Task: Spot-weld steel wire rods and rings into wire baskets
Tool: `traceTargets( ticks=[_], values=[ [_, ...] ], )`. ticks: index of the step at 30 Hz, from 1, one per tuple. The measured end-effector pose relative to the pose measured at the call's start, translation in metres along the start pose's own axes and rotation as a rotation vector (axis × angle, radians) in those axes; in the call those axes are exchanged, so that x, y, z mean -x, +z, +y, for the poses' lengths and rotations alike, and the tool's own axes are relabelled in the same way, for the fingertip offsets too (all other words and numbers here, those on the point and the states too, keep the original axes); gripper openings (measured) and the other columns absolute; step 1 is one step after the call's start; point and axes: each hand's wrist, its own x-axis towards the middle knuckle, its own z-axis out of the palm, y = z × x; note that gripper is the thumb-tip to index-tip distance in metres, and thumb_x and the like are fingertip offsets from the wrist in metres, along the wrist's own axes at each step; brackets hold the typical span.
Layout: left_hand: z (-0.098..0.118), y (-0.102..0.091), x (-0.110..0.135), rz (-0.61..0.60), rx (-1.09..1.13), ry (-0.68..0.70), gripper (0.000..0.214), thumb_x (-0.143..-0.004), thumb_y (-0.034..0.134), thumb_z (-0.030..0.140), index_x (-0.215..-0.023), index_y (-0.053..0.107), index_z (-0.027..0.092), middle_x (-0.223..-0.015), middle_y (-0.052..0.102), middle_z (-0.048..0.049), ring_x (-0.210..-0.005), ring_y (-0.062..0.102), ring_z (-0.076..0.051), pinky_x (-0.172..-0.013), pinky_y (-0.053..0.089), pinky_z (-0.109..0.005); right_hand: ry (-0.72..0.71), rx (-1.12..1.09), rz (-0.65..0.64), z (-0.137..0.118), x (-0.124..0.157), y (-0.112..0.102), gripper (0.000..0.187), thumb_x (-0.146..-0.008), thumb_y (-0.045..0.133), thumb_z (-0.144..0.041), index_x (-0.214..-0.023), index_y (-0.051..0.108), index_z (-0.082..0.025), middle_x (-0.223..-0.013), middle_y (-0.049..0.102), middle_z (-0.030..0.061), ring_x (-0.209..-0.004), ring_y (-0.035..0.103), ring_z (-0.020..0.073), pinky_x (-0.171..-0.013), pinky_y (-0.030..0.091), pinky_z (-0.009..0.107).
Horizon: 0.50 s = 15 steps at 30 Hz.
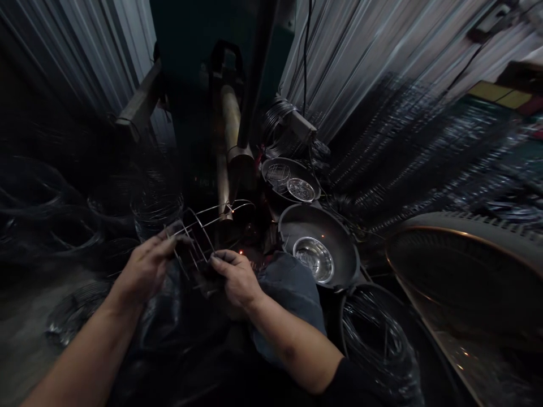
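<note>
Grip, left: thumb and fingers of the left hand [149, 261] pinched together on the left end of a wire frame [198, 237].
Grip, right: thumb and forefinger of the right hand [238, 277] closed on the frame's near right side; no gap visible.
Wire frame: held in the air between both hands, its curved end reaching past the tip of the lower metal rod [223, 181]; I cannot tell whether they touch.
Upper rod: thick, yellowish metal bar [231, 116], set above the lower one.
Far pan: dark, shallow pan [302, 169]; a round metal dish [301, 190] lies toward its near right edge, wire rings [278, 174] toward its left edge.
Near pan: larger dark pan [341, 240]; a shiny bowl [314, 260] sits toward its near edge.
Tub: round tub [343, 316] at the lower right, containing looped wire [377, 330].
Wall: corrugated sheet [360, 39] behind the pans.
</note>
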Motion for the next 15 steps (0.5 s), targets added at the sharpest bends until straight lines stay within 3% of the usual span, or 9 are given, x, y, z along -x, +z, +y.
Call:
traceTargets(
  ticks=[3, 5, 8, 10, 11, 13, 14, 15],
  values=[
    [-0.027, -0.037, 0.030, -0.366, -0.414, 0.102, 0.066, -0.055, 0.081, 0.039, -0.118, 0.067, 0.030, -0.119, 0.066, -0.0093, -0.102, 0.063, -0.031, -0.087, 0.053, -0.041, 0.114, -0.121, -0.021, -0.010, 0.026, -0.004, 0.037, -0.055, 0.087, -0.038, -0.075, 0.065, -0.016, -0.063, 0.063, -0.0009, -0.057, 0.056, 0.0122, -0.054, 0.046, 0.023],
    [-0.047, -0.054, 0.049, -0.426, -0.779, 0.184, 0.080, -0.047, 0.086, 0.038, -0.123, 0.062, 0.039, -0.127, 0.062, -0.0061, -0.115, 0.057, -0.036, -0.098, 0.046, -0.049, 0.219, -0.185, -0.050, -0.016, 0.035, -0.011, 0.038, -0.059, 0.085, -0.038, -0.078, 0.060, -0.017, -0.063, 0.063, -0.0004, -0.052, 0.056, 0.0131, -0.047, 0.044, 0.023],
    [-0.072, -0.063, 0.068, -0.486, -1.054, 0.260, 0.043, -0.067, 0.071, 0.048, -0.109, 0.069, 0.043, -0.110, 0.071, -0.0030, -0.107, 0.062, -0.032, -0.103, 0.041, -0.051, 0.302, -0.095, -0.130, -0.024, 0.024, -0.035, 0.037, -0.065, 0.079, -0.041, -0.080, 0.056, -0.017, -0.063, 0.064, 0.0013, -0.049, 0.056, 0.0139, -0.046, 0.044, 0.024],
    [-0.085, -0.062, 0.075, -0.485, -1.079, 0.252, 0.031, -0.074, 0.062, 0.053, -0.102, 0.072, 0.044, -0.098, 0.074, -0.0015, -0.099, 0.066, -0.029, -0.096, 0.048, -0.044, 0.240, 0.181, -0.102, -0.035, 0.003, -0.065, 0.033, -0.072, 0.072, -0.042, -0.087, 0.058, -0.015, -0.067, 0.066, 0.0026, -0.050, 0.058, 0.0144, -0.049, 0.046, 0.025],
    [-0.092, -0.061, 0.077, -0.445, -1.071, 0.240, 0.031, -0.074, 0.062, 0.055, -0.101, 0.072, 0.044, -0.096, 0.074, -0.0008, -0.097, 0.067, -0.028, -0.091, 0.051, -0.040, 0.176, 0.396, -0.024, -0.043, -0.009, -0.083, 0.030, -0.078, 0.067, -0.040, -0.093, 0.060, -0.015, -0.072, 0.067, 0.0032, -0.053, 0.059, 0.0145, -0.052, 0.048, 0.025],
    [-0.104, -0.060, 0.078, -0.350, -1.042, 0.226, 0.033, -0.074, 0.061, 0.059, -0.101, 0.072, 0.044, -0.097, 0.074, 0.0004, -0.094, 0.067, -0.026, -0.084, 0.054, -0.035, 0.016, 0.922, 0.313, -0.063, -0.029, -0.126, 0.023, -0.088, 0.056, -0.031, -0.105, 0.060, -0.015, -0.085, 0.069, 0.0035, -0.067, 0.063, 0.0129, -0.063, 0.049, 0.023],
    [-0.109, -0.061, 0.077, -0.324, -1.028, 0.225, 0.035, -0.073, 0.062, 0.060, -0.101, 0.072, 0.043, -0.098, 0.074, 0.0005, -0.093, 0.068, -0.026, -0.081, 0.055, -0.033, 0.018, 1.232, 0.481, -0.074, -0.035, -0.149, 0.023, -0.092, 0.051, -0.028, -0.108, 0.061, -0.016, -0.092, 0.070, 0.0036, -0.078, 0.064, 0.0124, -0.070, 0.049, 0.021],
    [-0.114, -0.062, 0.076, -0.315, -1.018, 0.228, 0.035, -0.072, 0.062, 0.060, -0.102, 0.072, 0.043, -0.098, 0.073, 0.0006, -0.091, 0.068, -0.025, -0.078, 0.056, -0.031, 0.058, 1.331, 0.556, -0.083, -0.039, -0.171, 0.023, -0.091, 0.053, -0.025, -0.110, 0.061, -0.014, -0.097, 0.069, 0.0073, -0.089, 0.064, 0.0150, -0.076, 0.049, 0.023]
  ],
)
